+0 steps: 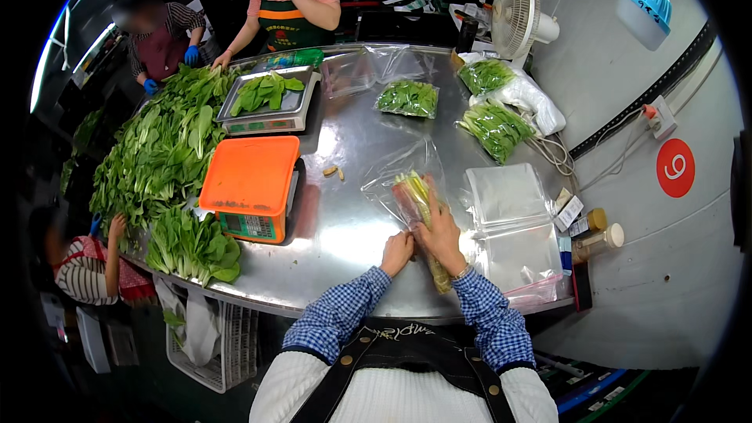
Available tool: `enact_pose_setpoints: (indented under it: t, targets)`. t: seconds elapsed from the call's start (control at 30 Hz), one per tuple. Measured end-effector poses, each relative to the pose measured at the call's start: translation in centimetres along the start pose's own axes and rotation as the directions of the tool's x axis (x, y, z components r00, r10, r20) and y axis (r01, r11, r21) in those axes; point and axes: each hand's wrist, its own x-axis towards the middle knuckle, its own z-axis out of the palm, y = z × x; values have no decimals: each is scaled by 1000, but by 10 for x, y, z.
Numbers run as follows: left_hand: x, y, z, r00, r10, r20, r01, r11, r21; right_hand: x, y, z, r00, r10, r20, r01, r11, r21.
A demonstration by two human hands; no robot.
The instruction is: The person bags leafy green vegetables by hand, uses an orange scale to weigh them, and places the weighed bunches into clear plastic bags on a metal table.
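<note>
A bundle of long, pale green and reddish stalks (417, 194) lies partly inside a clear plastic bag (382, 171) on the metal table. My right hand (439, 234) is laid over the stalks and grips them from above. Beside the bundle's left side, my left hand (399, 252) is curled at the bag's lower edge; its fingertips are partly hidden, so what it pinches cannot be told. To the right of my right hand lie stacks of flat clear bags (510, 197). Small brown pieces (331, 171) rest to the left of the clear bag.
An orange scale (249, 176), a steel-topped scale (267, 123) with leaves and a big heap of leafy greens (164, 141) stand left. Bagged greens (407, 98) lie farther back. A fan (517, 14) and jars (589, 222) line the right side. Several co-workers are across and left.
</note>
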Motion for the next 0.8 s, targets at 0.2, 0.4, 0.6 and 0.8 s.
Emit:
enact_pose_setpoints:
  t: [0.2, 0.4, 0.6, 0.8]
  targets:
    - [-39, 3, 4, 962, 67, 263, -138, 955, 262, 22, -6, 53, 988, -134, 81, 147, 973, -177]
    - [-53, -20, -20, 961, -71, 269, -7, 960, 279, 35, -35, 89, 968, -198, 157, 237, 925, -296]
    - [-57, 66, -91, 944, 252, -211, -116, 857, 502, 35, -34, 95, 961, -203, 189, 258, 906, -336]
    - [-16, 85, -84, 934, 338, -112, -215, 787, 578, 33, -22, 104, 951, -310, 2, 302, 926, -227]
